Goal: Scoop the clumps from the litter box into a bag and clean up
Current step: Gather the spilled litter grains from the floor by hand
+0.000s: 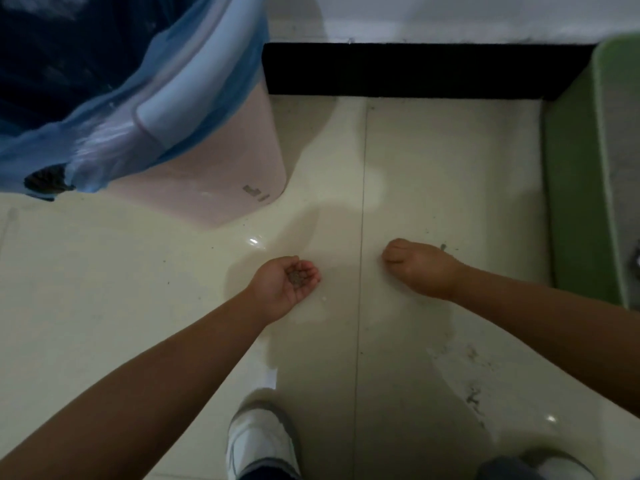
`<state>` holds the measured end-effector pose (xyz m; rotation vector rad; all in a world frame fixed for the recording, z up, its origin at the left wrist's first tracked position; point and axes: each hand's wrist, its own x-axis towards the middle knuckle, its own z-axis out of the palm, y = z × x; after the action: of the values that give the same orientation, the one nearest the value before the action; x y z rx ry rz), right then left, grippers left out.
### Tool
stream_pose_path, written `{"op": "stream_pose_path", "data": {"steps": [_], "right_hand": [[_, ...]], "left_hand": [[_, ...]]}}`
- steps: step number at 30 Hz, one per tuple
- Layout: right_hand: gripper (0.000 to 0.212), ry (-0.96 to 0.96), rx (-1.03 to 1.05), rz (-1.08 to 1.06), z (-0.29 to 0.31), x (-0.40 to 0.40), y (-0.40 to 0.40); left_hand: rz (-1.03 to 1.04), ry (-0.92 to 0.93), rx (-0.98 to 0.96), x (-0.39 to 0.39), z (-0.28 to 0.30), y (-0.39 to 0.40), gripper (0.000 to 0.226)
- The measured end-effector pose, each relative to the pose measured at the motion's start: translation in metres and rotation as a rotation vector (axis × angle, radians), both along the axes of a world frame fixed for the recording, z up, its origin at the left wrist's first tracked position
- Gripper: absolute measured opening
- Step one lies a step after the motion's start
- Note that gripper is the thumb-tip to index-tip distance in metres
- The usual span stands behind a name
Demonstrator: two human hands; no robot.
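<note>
My left hand [284, 280] is turned palm up just above the floor, its fingers cupped round a small heap of grey litter grains [297, 277]. My right hand [420, 268] is low over the tiles to the right, knuckles up and fingers curled under with the tips at the floor; what they pinch is hidden. A pink bin [221, 168] lined with a blue bag [114, 109] stands at the upper left. The green litter box [581, 188] runs along the right edge. Loose grains [472, 393] lie scattered on the tiles at lower right.
A black skirting strip [415, 69] runs along the wall at the back. My white shoes, one [258, 441] at bottom centre and one [557, 467] at bottom right, stand on the cream tiled floor [121, 289]. A tile joint [360, 237] runs between my hands.
</note>
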<state>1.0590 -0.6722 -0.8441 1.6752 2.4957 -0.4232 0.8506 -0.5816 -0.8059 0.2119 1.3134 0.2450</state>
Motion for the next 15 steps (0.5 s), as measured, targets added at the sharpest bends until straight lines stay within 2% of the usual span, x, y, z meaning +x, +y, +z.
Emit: {"op": "stream_pose_path", "data": {"steps": [4, 7, 8, 10, 13, 15], "right_hand": [[0.035, -0.022, 0.003, -0.079, 0.005, 0.043, -0.033], [0.057, 0.051, 0.139, -0.203, 0.008, 0.058, -0.051], [0.05, 0.079, 0.158, -0.279, 0.011, 0.061, -0.053], [0.025, 0.068, 0.106, -0.47, 0.012, 0.061, -0.053], [0.055, 0.157, -0.092, -0.7, 0.005, 0.065, -0.044], [0.056, 0.188, -0.141, -0.753, 0.006, 0.059, -0.035]], "left_hand": [[-0.064, -0.011, -0.001, 0.027, -0.001, -0.009, 0.059], [-0.119, -0.007, -0.01, 0.046, -0.004, -0.015, 0.049], [-0.134, -0.009, -0.015, 0.052, -0.004, -0.017, 0.042], [-0.16, -0.016, -0.026, 0.061, -0.005, -0.02, 0.039], [-0.182, -0.027, -0.029, 0.071, -0.008, -0.025, 0.049], [-0.199, -0.026, -0.024, 0.076, -0.009, -0.028, 0.052]]}}
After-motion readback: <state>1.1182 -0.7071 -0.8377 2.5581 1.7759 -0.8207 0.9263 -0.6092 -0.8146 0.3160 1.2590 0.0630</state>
